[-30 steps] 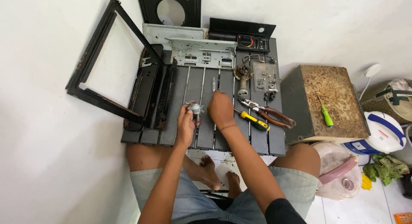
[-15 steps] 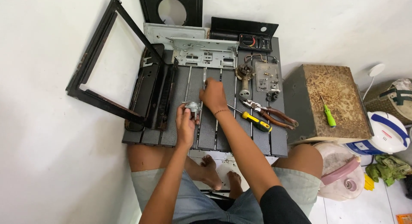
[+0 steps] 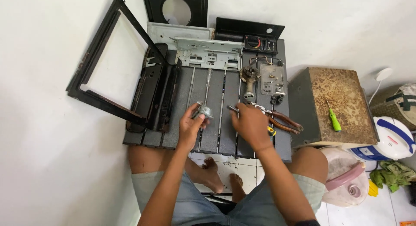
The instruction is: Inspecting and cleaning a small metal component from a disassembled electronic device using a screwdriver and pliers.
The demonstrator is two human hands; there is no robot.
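Both hands work over our dark ribbed metal panel (image 3: 212, 135) on white tile floor (image 3: 52, 165): left hand (image 3: 190, 125) gripping a small grey metal part (image 3: 204, 110), right hand (image 3: 250, 124) closed around a slim metal tool (image 3: 233, 109).

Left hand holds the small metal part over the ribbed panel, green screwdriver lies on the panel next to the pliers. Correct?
Not quite. The green screwdriver lies on the rusty box to the right, not on the ribbed panel, as the head view shows. The left hand does hold the small metal part; the pliers are on the panel.

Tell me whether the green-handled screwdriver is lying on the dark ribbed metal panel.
No, the green-handled screwdriver lies on top of the rusty brown box to the right of the dark ribbed metal panel.
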